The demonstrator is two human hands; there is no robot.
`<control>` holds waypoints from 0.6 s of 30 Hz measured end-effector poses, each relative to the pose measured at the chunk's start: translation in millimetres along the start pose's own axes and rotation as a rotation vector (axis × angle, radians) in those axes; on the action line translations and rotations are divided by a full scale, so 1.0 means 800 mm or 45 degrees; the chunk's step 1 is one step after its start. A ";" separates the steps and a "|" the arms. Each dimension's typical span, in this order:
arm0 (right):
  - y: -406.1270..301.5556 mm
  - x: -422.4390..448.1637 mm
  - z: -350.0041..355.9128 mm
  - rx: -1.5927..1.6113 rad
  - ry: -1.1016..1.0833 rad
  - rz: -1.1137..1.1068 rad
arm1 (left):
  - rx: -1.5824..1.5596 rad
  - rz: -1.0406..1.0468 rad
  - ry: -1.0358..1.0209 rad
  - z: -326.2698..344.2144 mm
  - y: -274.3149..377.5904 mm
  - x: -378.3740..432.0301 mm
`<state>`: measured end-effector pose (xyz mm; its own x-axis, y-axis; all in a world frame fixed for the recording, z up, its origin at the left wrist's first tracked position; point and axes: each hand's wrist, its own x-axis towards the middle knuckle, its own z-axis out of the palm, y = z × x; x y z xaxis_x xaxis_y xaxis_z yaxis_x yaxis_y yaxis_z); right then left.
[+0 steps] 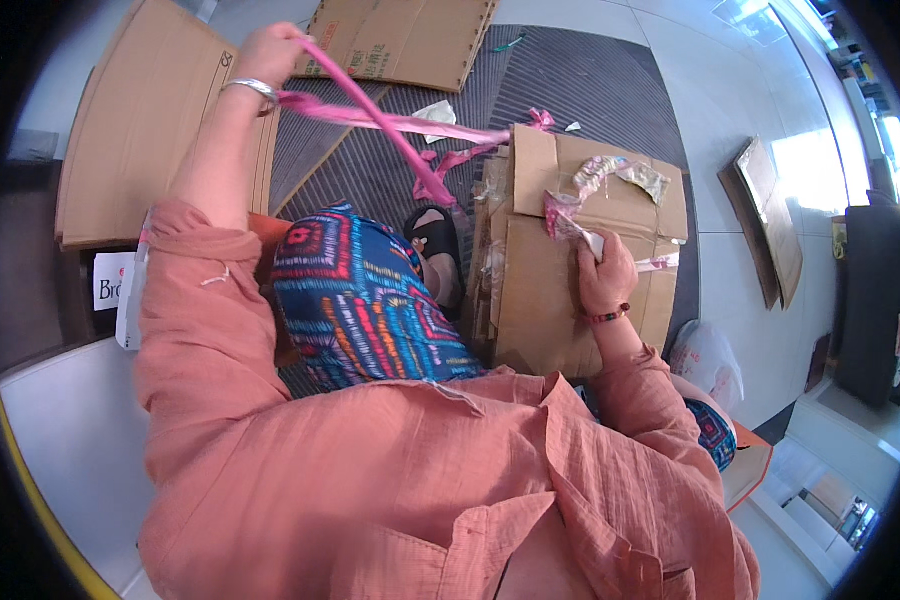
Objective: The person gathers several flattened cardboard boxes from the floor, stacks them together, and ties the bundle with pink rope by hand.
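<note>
My left hand [271,54] is raised at the upper left, closed around a long pink plastic strip [367,105]. The strip runs down towards the floor beside a stack of flattened cardboard [547,300]. A second, paler length [412,124] stretches from near my wrist to the stack's far left edge. My right hand [607,274] rests on the top sheet, pinching the end of a crumpled pink-and-white plastic strip [596,180]. That crumpled strip lies loosely across the cardboard. Whether the pieces join beneath the stack is hidden.
A ribbed dark mat [600,82] lies under the stack, with a white scrap [436,120] on it. Large flattened cartons stand at left [142,135] and lie ahead [405,37]. Folded cardboard [765,225] is on the tiles at right, near a plastic bag [709,360].
</note>
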<state>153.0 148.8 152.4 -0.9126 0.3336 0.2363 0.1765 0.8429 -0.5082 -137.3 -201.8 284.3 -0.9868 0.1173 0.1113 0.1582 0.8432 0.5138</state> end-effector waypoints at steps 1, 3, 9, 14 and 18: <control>-0.006 -0.001 0.004 0.016 -0.009 -0.023 | -0.105 -0.079 0.085 -0.021 -0.038 0.005; -0.004 0.000 0.004 -0.019 -0.002 -0.031 | -0.413 -0.278 0.189 -0.029 -0.087 0.017; 0.005 -0.001 0.005 -0.069 0.039 -0.048 | -0.884 -0.835 0.509 -0.035 -0.114 0.019; -0.002 -0.001 0.007 -0.021 0.068 -0.077 | -0.506 -0.812 0.490 -0.032 -0.197 0.042; -0.002 0.001 0.008 -0.012 0.081 -0.114 | -0.023 -0.667 0.056 -0.014 -0.196 0.053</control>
<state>149.8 144.6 147.8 -0.8998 0.2824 0.3326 0.0988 0.8743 -0.4752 -204.0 -334.8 217.5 -0.9315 -0.3400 -0.1294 -0.3553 0.7737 0.5246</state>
